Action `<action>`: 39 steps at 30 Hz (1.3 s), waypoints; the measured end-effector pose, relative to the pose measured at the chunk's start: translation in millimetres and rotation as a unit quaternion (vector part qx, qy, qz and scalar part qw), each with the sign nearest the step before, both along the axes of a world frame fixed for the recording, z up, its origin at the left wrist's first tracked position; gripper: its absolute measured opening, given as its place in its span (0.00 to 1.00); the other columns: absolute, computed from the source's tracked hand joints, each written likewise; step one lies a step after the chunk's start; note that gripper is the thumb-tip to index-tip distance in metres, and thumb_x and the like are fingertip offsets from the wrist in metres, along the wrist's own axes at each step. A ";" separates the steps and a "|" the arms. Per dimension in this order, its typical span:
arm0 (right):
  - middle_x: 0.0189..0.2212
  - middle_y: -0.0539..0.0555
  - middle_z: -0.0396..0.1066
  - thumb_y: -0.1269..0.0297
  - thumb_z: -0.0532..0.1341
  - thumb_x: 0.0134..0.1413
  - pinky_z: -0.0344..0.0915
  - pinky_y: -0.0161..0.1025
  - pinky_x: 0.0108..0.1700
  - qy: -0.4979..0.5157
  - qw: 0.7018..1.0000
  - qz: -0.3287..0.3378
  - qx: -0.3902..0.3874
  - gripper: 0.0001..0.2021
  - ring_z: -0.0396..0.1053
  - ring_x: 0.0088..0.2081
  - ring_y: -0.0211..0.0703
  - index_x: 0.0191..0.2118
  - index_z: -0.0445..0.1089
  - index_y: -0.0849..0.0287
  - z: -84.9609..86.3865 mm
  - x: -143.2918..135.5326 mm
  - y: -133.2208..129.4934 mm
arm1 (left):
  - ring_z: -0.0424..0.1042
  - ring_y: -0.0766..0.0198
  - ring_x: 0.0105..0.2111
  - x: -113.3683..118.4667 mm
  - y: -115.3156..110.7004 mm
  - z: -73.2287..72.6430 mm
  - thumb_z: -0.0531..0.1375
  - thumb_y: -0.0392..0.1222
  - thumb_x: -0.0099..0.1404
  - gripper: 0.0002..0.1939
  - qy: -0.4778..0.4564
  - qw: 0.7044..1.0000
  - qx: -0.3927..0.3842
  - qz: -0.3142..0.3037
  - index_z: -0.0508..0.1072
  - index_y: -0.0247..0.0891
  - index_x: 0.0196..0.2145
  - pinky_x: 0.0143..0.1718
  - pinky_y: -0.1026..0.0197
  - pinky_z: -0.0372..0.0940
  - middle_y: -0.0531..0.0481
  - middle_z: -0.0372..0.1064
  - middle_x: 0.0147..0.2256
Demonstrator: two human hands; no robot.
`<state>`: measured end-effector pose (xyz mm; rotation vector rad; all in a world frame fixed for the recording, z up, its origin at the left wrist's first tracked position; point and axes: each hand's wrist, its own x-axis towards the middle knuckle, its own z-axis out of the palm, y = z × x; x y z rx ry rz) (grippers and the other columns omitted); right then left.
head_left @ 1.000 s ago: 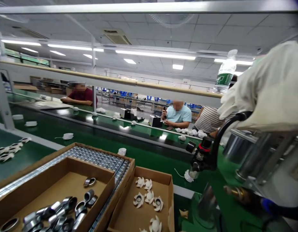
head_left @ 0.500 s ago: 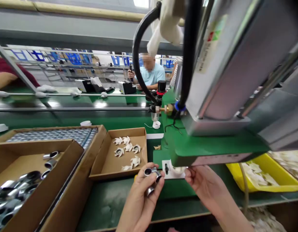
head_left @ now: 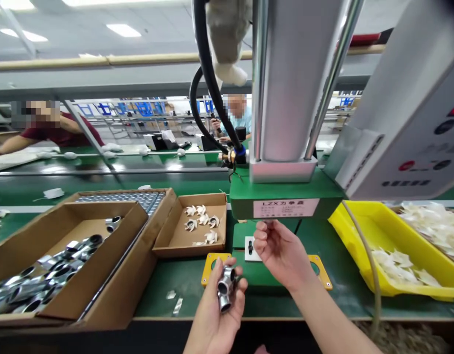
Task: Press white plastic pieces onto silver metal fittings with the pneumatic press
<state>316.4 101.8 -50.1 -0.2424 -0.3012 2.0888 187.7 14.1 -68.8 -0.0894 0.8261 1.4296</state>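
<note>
My left hand (head_left: 223,300) is closed around several short shiny metal sleeves (head_left: 225,286), held above the front of the green bench. My right hand (head_left: 280,255) is raised under the green head of the press (head_left: 286,196), with its fingers curled and pinched together. Whatever sits between those fingertips is hidden. Just behind and left of them is a white fixture plate (head_left: 251,249) with a black slot, partly covered by the hand. In a shallow cardboard tray (head_left: 168,241) lie several white finned impellers (head_left: 211,237), some with a metal sleeve in the middle.
At left, a cardboard box (head_left: 112,275) holds loose metal sleeves, beside a box of sleeves in rows. A yellow bin (head_left: 348,236) with white parts stands right. Yellow button plates (head_left: 320,272) flank the press base. A hose (head_left: 369,260) hangs at right. Co-workers sit across the line.
The view has swung to the right and tilted up. My right hand has risen from beside the fixture to just under the press head. My left hand still holds the sleeves, now lower.
</note>
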 end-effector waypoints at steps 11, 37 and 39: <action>0.31 0.52 0.71 0.59 0.61 0.54 0.65 0.34 0.30 -0.221 0.970 -0.053 0.085 0.10 0.66 0.29 0.37 0.40 0.71 0.58 -4.5 24.0 -11.3 | 0.67 0.73 0.28 -21.5 -5.1 -9.9 0.61 0.30 0.57 0.14 0.163 0.985 0.058 -0.024 0.68 0.38 0.41 0.22 0.74 0.61 0.50 0.65 0.37; 0.39 0.53 0.73 0.63 0.57 0.59 0.63 0.46 0.48 -0.775 0.269 -0.272 0.503 0.13 0.65 0.45 0.47 0.49 0.66 0.58 -101.1 136.2 -46.5 | 0.72 0.49 0.35 -69.6 10.0 -7.5 0.51 0.38 0.63 0.24 0.864 0.292 0.013 -0.409 0.64 0.37 0.57 0.38 0.51 0.63 0.39 0.68 0.37; 0.38 0.53 0.73 0.64 0.58 0.58 0.63 0.47 0.48 -0.771 0.276 -0.278 0.502 0.11 0.65 0.45 0.47 0.47 0.67 0.57 -100.5 134.6 -45.5 | 0.72 0.48 0.34 -70.9 12.2 -5.8 0.51 0.38 0.62 0.24 0.863 0.298 0.015 -0.409 0.65 0.37 0.56 0.38 0.50 0.63 0.38 0.69 0.37</action>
